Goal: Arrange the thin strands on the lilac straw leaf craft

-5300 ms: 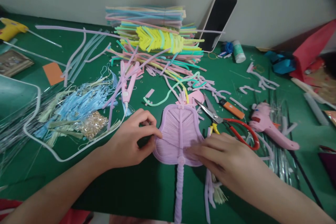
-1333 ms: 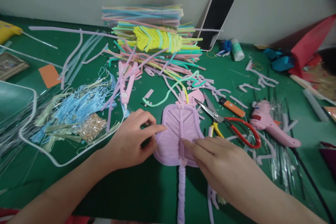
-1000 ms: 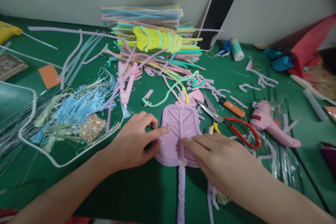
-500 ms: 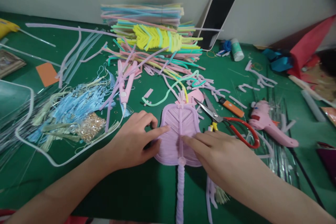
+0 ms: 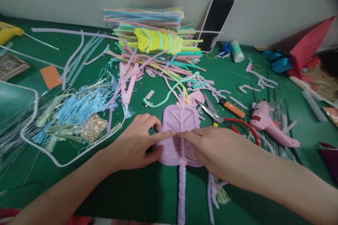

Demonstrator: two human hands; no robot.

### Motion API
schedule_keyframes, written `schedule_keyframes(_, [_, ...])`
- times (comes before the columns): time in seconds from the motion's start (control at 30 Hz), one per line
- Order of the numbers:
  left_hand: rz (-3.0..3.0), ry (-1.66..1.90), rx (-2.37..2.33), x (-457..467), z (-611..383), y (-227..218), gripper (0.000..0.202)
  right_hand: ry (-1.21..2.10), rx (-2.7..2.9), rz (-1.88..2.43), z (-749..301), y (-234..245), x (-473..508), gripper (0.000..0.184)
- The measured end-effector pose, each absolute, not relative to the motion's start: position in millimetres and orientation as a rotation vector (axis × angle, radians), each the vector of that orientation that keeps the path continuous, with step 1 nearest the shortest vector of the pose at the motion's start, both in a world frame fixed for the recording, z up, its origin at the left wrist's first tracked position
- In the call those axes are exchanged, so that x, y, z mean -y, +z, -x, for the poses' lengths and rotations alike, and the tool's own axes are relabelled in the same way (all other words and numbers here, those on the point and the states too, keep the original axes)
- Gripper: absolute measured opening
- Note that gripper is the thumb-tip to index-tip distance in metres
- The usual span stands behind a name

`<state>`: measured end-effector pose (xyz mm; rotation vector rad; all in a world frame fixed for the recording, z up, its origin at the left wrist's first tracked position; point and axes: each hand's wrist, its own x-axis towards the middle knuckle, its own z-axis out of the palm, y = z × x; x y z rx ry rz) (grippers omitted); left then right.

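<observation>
A lilac hand fan (image 5: 171,151) made of pipe cleaners lies on the green table, its wrapped handle (image 5: 182,193) pointing toward me. My left hand (image 5: 139,139) grips the fan's left edge, thumb and index finger laid on its face, the other fingers curled. Across the right side is my right hand (image 5: 208,140), its index fingertip pressed on the central rib; its thumb is hidden. Both index fingertips nearly meet there. Loose lilac pipe cleaner ends and a yellow one (image 5: 187,93) stick out beyond the fan's top.
Red-handled scissors (image 5: 215,114), an orange utility knife (image 5: 232,108) and a pink glue gun (image 5: 273,124) lie right. Blue tassels (image 5: 81,103) and a bag of gold beads (image 5: 93,128) are left. Behind are a pink hair-straightener-like tool (image 5: 129,86), pipe cleaner bundles (image 5: 144,17) and a propped phone (image 5: 216,23).
My right index finger has slid up the central rib, away from me. My left index finger has moved right across the fan toward that rib. The fan has stayed in place.
</observation>
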<state>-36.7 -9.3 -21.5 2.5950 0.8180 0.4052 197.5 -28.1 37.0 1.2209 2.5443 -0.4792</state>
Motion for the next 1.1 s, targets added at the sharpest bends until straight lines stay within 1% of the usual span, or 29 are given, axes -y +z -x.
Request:
schedule_keyframes(0.3, [-2.598, 0.410, -0.831, 8, 36, -21, 0.041, -0.551, -2.599, -1.147, -197, 43, 15, 0.035])
schedule_keyframes(0.5, [-2.606, 0.340, -0.835, 10, 36, -19, 0.042, -0.580, -2.616, -1.097, -196, 50, 7, 0.027])
schedule_keyframes(0.77, [-2.585, 0.345, -0.846, 12, 34, -20, 0.049, -0.583, -2.627, -1.078, -198, 48, 7, 0.030])
schedule_keyframes(1.0, [-2.587, 0.358, -0.849, 12, 34, -22, 0.046, -0.607, -2.586, -1.180, -212, 46, 18, 0.036])
schedule_keyframes(1.03, [-2.585, 0.366, -0.849, 12, 34, -22, 0.046, -0.592, -2.561, -1.215, -214, 44, 21, 0.035])
schedule_keyframes(1.1, [-2.587, 0.377, -0.847, 13, 34, -22, 0.045, -0.563, -2.534, -1.271, -217, 41, 28, 0.027])
